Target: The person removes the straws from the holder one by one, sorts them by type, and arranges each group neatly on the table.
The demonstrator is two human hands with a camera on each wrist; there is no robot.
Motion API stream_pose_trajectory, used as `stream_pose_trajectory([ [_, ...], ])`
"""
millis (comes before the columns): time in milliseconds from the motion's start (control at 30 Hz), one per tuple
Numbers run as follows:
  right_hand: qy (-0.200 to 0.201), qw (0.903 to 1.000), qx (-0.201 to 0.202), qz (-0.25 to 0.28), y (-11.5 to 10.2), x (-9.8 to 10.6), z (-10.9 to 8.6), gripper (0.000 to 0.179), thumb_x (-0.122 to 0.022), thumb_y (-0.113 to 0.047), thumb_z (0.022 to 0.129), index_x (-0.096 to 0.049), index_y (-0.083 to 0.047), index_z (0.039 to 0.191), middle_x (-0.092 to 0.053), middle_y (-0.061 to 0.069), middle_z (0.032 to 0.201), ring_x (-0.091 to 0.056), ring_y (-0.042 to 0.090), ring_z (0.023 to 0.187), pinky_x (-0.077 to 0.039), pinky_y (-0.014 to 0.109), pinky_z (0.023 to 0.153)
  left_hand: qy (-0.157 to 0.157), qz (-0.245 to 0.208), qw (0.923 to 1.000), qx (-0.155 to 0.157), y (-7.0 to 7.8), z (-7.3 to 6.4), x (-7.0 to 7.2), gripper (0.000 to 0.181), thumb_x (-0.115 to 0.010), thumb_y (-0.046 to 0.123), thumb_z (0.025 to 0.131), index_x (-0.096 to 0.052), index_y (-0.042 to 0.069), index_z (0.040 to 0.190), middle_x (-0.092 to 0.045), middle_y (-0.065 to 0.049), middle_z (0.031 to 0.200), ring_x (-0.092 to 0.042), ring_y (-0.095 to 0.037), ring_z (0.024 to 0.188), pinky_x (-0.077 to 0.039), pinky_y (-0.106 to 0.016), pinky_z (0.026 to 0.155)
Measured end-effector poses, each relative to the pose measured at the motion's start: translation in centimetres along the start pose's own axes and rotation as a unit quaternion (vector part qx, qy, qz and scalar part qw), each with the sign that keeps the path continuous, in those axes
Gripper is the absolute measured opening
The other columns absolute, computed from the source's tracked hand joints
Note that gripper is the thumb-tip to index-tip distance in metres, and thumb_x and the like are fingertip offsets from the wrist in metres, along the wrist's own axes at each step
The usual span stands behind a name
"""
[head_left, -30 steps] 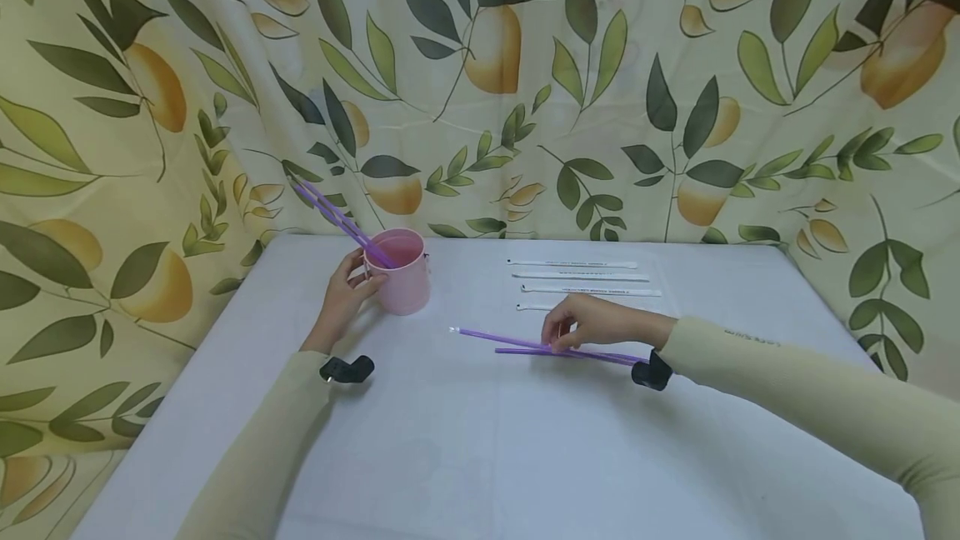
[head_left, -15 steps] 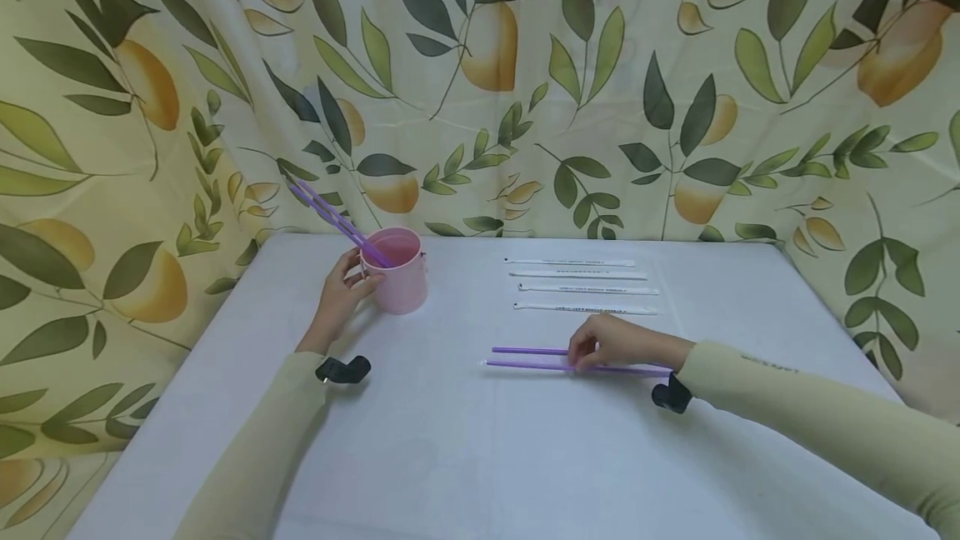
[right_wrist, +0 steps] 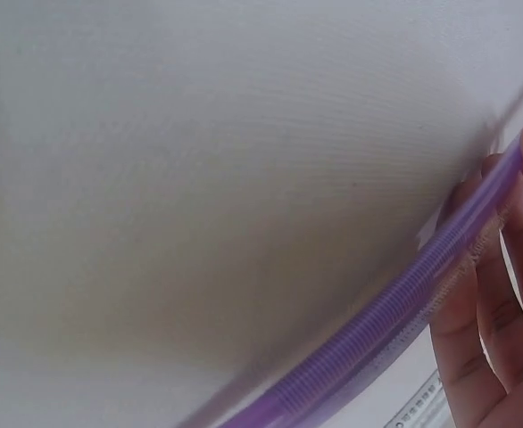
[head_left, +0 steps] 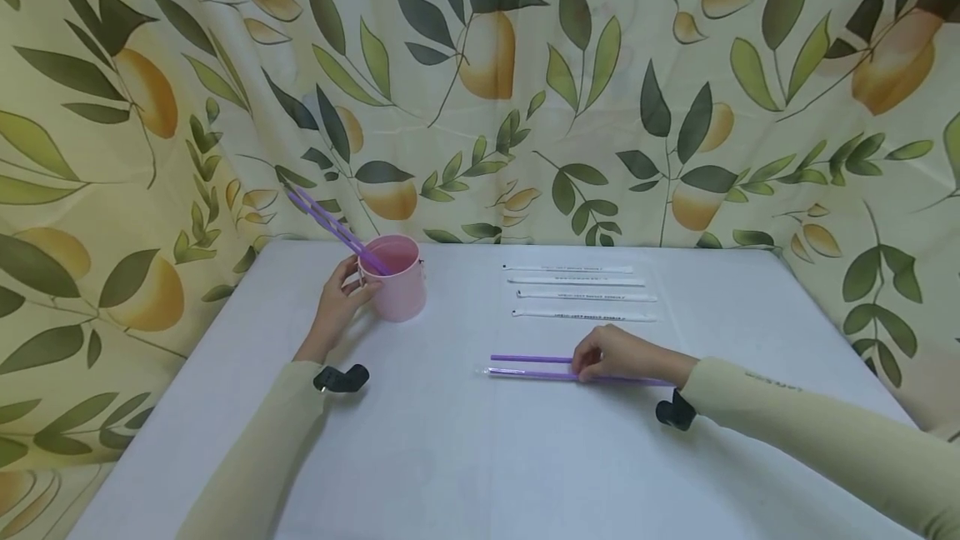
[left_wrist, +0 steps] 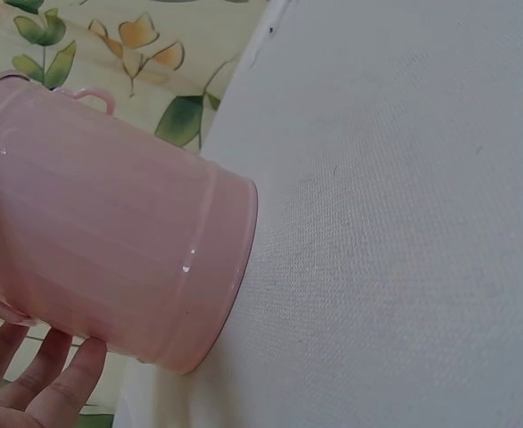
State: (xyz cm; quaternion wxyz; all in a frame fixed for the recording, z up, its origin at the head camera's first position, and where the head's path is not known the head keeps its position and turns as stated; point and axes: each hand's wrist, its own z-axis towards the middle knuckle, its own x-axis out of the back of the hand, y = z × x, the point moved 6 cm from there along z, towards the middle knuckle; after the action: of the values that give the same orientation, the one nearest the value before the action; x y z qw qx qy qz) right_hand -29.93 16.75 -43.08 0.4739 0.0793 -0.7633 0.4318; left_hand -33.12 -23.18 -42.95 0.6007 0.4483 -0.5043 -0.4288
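My left hand (head_left: 335,311) holds the side of a small pink bucket (head_left: 400,297), thumb in front and fingers at its left side. In the left wrist view its fingertips (left_wrist: 81,366) touch the bucket's wall. Purple straws (head_left: 324,219) lean out of the bucket toward the upper left. On the table's right half, my right hand (head_left: 626,354) pinches a purple straw in a clear wrapper (head_left: 528,374), its middle hidden behind the fingers. Up close, the right wrist view shows this straw's ribbed section (right_wrist: 382,316). Another purple straw (head_left: 528,358) lies just beyond, nearly parallel, partly hidden by the hand.
Several slim white printed sleeves (head_left: 585,316) lie in a row behind my right hand. A white cloth covers the table (head_left: 420,457). Behind its far edge hangs a curtain (head_left: 465,148) with a leaf and fruit pattern.
My right hand has drawn the pinched straw toward me and to the right. It crossed the other purple straw at a slant before; now they lie side by side. The left hand keeps its hold.
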Motion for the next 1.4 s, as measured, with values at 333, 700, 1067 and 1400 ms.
stream_pose_trajectory([
  [333, 0.006, 0.9999, -0.008, 0.002, -0.14, -0.23, -0.3, 0.005, -0.072, -0.013, 0.08, -0.074, -0.012, 0.084, -0.07, -0.006, 0.079, -0.051, -0.001, 0.066, -0.049, 0.015, 0.063, -0.002, -0.011, 0.9999, -0.001, -0.13, -0.1, 0.03, 0.07, -0.064, 0.011, 0.088, -0.027, 0.01, 0.147, -0.034, -0.017, 0.147, -0.044, -0.035, 0.13, -0.05, -0.024, 0.097],
  [700, 0.007, 0.9999, 0.0, -0.012, -0.3, -0.34, -0.17, 0.006, -0.073, -0.013, 0.08, -0.073, -0.012, 0.085, -0.069, -0.006, 0.079, -0.049, -0.001, 0.067, -0.048, 0.015, 0.062, 0.0, -0.003, 1.0, 0.007, -0.21, 0.18, 0.14, 0.07, -0.065, 0.015, 0.088, -0.028, 0.011, 0.147, -0.034, -0.016, 0.147, -0.045, -0.034, 0.129, -0.045, -0.04, 0.105],
  [1067, 0.017, 0.999, 0.015, -0.039, -0.81, -0.31, -0.34, 0.005, -0.073, -0.013, 0.079, -0.072, -0.012, 0.084, -0.067, -0.007, 0.078, -0.049, -0.001, 0.067, -0.048, 0.016, 0.061, 0.0, 0.002, 1.0, 0.008, -0.01, 0.08, 0.08, 0.068, -0.064, 0.014, 0.089, -0.028, 0.011, 0.147, -0.034, -0.016, 0.147, -0.044, -0.035, 0.129, -0.046, -0.037, 0.105],
  [1400, 0.015, 0.9987, 0.014, -0.046, -0.9, -0.12, -0.47, 0.009, -0.074, -0.015, 0.079, -0.072, -0.012, 0.086, -0.067, -0.007, 0.079, -0.049, 0.0, 0.068, -0.047, 0.016, 0.061, -0.001, 0.007, 0.9999, 0.015, 0.21, -0.01, -0.03, 0.069, -0.064, 0.016, 0.089, -0.028, 0.012, 0.147, -0.033, -0.015, 0.149, -0.044, -0.034, 0.13, -0.043, -0.045, 0.107],
])
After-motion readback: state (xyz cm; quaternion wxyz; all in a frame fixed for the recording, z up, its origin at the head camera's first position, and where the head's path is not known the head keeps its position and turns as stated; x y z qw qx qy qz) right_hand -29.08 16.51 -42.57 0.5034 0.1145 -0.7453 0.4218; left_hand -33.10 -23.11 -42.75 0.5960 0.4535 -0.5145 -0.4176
